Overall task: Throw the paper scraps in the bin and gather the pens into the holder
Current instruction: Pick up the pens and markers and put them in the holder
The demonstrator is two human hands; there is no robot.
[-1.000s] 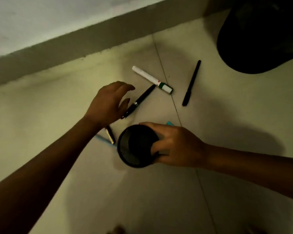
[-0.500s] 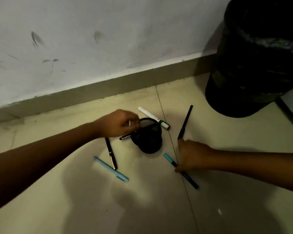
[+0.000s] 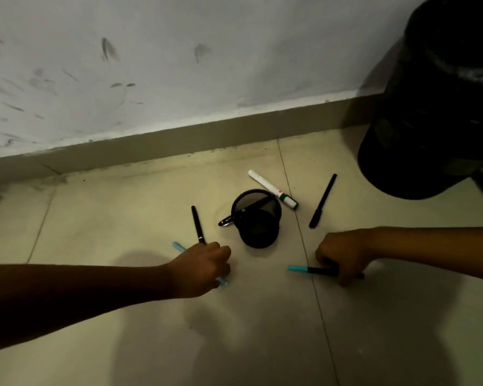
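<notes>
Bare floor [image 3: 123, 207] lies open left of the holder [image 3: 258, 218]; right, a white marker [image 3: 272, 188], black pen [image 3: 322, 200] and bin [image 3: 435, 107] crowd it.

Dim, yellowish light leaves soft shadows on the floor [image 3: 123, 344], with wide-angle bending at the edges.

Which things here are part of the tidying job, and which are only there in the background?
Part of the job:
holder, one black pen already in it
white marker
black pen by the bin
bin
blue pen and thin black pen at the left hand
teal-capped pen at the right hand

Background only:
wall
skirting
floor

No paper scraps show.
</notes>
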